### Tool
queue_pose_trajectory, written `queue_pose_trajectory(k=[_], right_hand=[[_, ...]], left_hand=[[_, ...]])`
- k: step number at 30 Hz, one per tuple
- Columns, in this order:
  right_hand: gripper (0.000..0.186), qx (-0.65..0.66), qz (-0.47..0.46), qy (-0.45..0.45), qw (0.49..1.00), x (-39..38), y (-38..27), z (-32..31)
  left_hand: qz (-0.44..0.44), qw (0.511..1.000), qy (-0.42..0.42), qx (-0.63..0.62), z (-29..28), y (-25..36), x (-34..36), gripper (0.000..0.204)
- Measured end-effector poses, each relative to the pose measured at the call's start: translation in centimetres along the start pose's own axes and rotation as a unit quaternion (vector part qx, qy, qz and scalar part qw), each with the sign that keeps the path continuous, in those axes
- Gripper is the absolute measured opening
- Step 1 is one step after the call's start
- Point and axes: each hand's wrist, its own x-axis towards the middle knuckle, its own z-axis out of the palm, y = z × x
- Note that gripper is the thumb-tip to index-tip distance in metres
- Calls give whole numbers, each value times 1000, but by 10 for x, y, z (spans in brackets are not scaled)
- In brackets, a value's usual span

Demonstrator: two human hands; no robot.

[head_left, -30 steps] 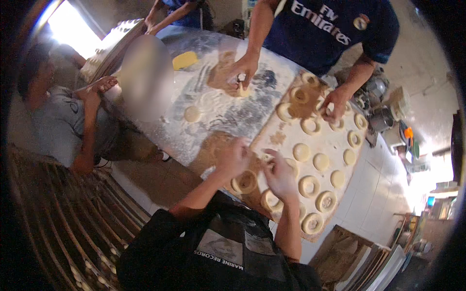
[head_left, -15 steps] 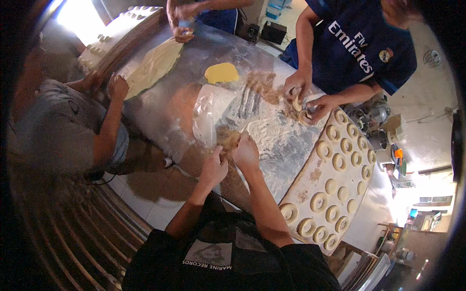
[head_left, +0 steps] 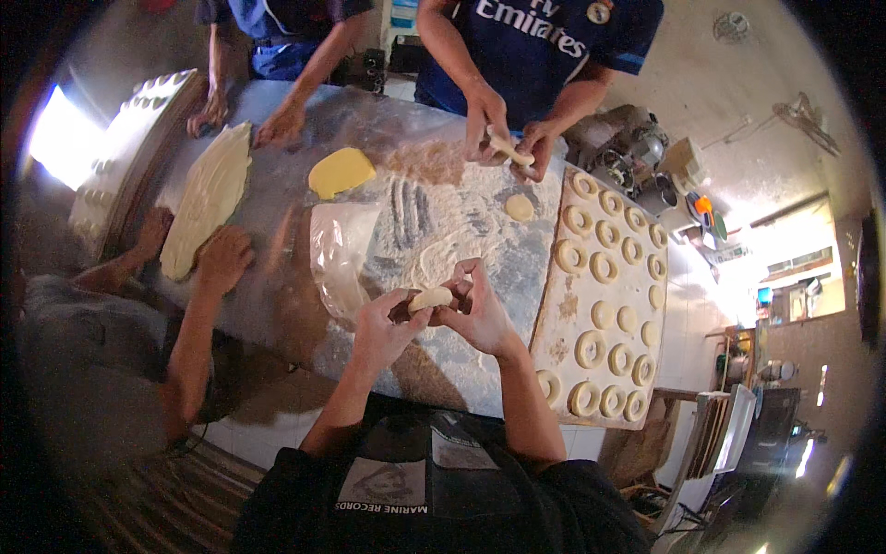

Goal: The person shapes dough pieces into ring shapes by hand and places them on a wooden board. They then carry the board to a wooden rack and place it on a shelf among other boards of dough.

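A small, pale piece of dough [head_left: 430,298] is pinched between my two hands, raised over the near part of the floured table [head_left: 461,365]. From the left, my left hand [head_left: 380,325] grips one end with thumb and fingers. My right hand [head_left: 482,316] holds the other end, its index finger bent up above the dough. Just beyond my left hand lies a clear plastic sheet [head_left: 340,263]. Loose flour [head_left: 429,235] is spread past my fingertips.
To the right stands a board [head_left: 554,346] with several dough rings [head_left: 591,349] and discs. Across the table, a co-worker's hands [head_left: 508,148] hold dough near a small round piece [head_left: 520,207]. Yellow dough [head_left: 341,173] and a long dough sheet [head_left: 208,203] lie left, with other people's hands around the sheet.
The view has shifted. My hands, earlier close together with nothing visible between them, now show the dough piece. The co-worker opposite has lifted dough off the table; a round piece now shows there.
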Motion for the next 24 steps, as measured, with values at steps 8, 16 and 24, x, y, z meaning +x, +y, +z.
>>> queue_pose_trajectory(k=[8,16,24], right_hand=[[47,-148,-173,136,964,27,35,1],[35,-83,-186,-6,979,-16,9,-17],[47,-93,-174,197,960,-48,0,-6]], left_hand=[[176,962,54,203,17,1,15,27],[356,923,99,104,41,-10,19,23],[237,969,68,-31,75,-2,-1,29]])
